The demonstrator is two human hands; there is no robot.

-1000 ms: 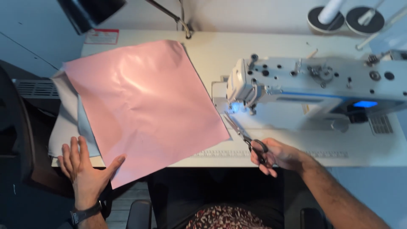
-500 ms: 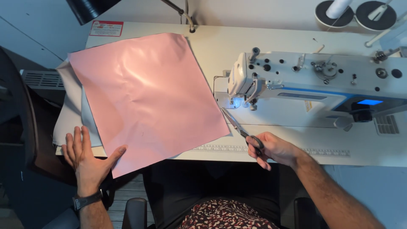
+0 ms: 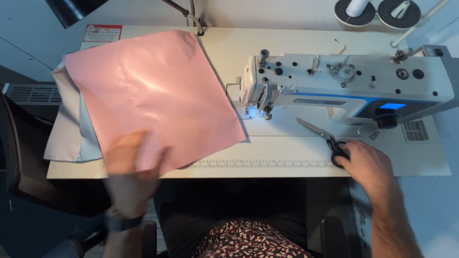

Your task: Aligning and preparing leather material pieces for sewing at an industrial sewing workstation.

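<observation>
— Pink fabric (image 3: 153, 100) lay spread flat over the left half of the white worktop (image 3: 287, 160), its near corner hanging just over the near edge. What was the left hand doing?

— The left hand (image 3: 130, 172) was blurred, at the near edge, over that near corner of the pink sheet. Its fingers looked loosely spread, but I could not tell whether it gripped the cloth or only touched it.

— And the right hand?

— The right hand (image 3: 366, 167) rested on the worktop to the right, closed around the black handles of the scissors (image 3: 321, 136). The blades lay flat, pointing far-left toward the sewing machine (image 3: 344, 81), just in front of its base.

— Anything under the pink sheet?

— Pale grey cloth (image 3: 67, 129) stuck out at its left side, drooping off the worktop's left edge.
</observation>
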